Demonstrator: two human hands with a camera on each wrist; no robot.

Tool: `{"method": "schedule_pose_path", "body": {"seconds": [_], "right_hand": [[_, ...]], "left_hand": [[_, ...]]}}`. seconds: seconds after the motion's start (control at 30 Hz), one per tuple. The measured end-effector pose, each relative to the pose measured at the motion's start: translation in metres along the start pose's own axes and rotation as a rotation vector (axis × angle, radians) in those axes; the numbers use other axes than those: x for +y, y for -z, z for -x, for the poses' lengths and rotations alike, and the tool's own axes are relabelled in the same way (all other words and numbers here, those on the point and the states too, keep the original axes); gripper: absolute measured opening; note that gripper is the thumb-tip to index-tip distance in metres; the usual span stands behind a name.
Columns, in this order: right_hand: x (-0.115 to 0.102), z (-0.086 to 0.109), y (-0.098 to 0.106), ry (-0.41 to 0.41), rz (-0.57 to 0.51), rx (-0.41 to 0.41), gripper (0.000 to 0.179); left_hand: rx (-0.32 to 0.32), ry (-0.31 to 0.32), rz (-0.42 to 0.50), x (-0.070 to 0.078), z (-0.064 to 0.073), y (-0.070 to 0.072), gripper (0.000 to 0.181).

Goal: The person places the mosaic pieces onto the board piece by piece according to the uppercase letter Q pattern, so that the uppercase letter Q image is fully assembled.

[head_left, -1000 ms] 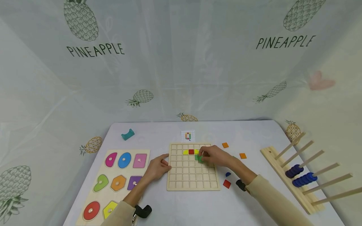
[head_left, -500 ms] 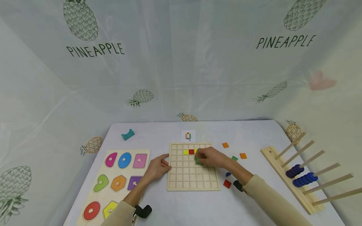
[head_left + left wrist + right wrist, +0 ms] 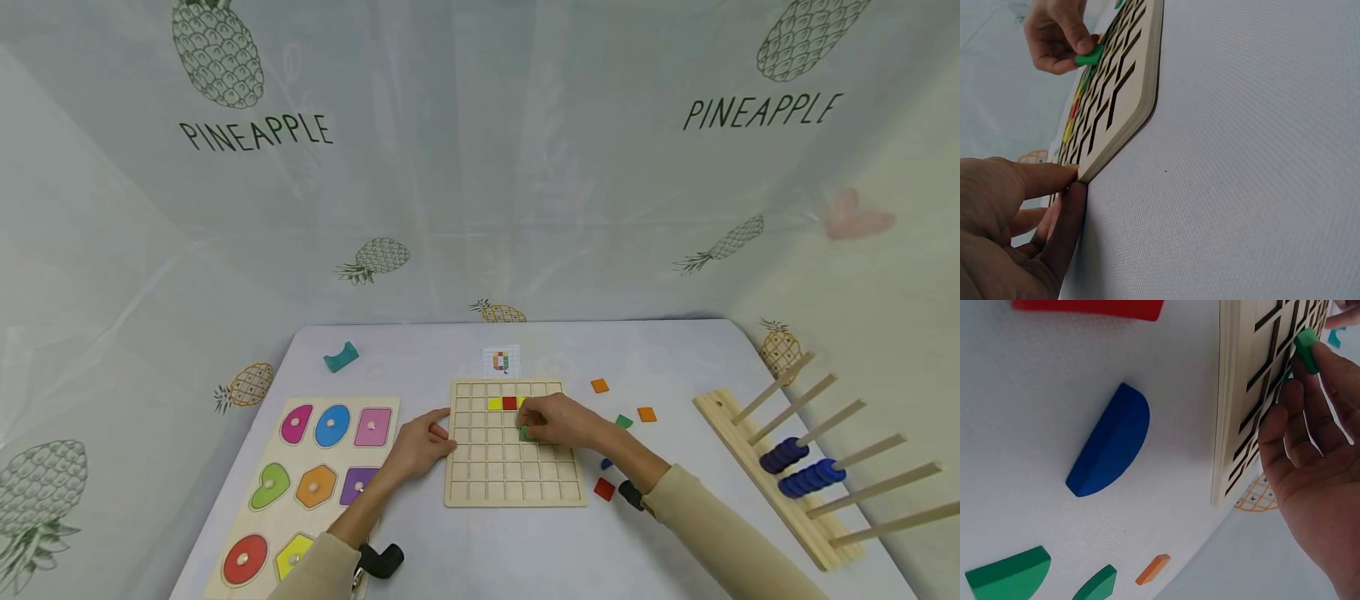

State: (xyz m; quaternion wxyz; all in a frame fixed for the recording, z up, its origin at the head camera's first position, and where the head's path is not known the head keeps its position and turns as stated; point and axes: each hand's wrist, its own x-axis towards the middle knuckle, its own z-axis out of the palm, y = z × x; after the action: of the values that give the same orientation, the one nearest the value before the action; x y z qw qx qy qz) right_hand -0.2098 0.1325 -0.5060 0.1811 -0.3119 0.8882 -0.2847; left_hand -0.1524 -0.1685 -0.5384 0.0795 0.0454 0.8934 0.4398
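Note:
My left hand (image 3: 417, 447) holds the left edge of a square wooden grid board (image 3: 480, 492), thumb and a finger at its rim in the left wrist view. Between right thumb and fingertips, my right hand (image 3: 558, 419) pinches a small green tile (image 3: 1306, 350), tilted close over the grid's cells. One row near the board's far side carries a yellow tile (image 3: 494, 404), a red tile (image 3: 510, 403) and another yellow tile, partly covered by the right hand. Green also shows beside that row in the left wrist view. Behind the board lies a pattern card (image 3: 501, 362).
Right of the board lie orange tiles (image 3: 599, 386), a green piece (image 3: 623, 422), a blue half-circle (image 3: 1110, 440) and a red tile (image 3: 603, 489). A peg rack (image 3: 780, 479) with blue rings stands farther right. On the left are a shape puzzle (image 3: 341, 446) and a teal curved block (image 3: 341, 357).
My right hand has shifted slightly left and nearer over the grid with the green tile, uncovering a green piece on the table. The left hand has stayed at the board's edge.

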Motion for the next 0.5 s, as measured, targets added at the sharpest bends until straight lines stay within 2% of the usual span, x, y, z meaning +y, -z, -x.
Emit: {"method": "schedule_pose_path", "body": {"seconds": [0.3,0.5], "right_hand": [[0.0019,-0.0004,-0.0012,-0.002,0.049,0.024,0.006],[0.0027,-0.0001,-0.0024,0.003,0.081,0.028,0.012]], "left_hand": [[0.001,-0.001,-0.005,0.0015,-0.0005,-0.0005,0.062],[0.004,0.018,-0.002,0.0030,0.0003,-0.0005,0.063]]}}
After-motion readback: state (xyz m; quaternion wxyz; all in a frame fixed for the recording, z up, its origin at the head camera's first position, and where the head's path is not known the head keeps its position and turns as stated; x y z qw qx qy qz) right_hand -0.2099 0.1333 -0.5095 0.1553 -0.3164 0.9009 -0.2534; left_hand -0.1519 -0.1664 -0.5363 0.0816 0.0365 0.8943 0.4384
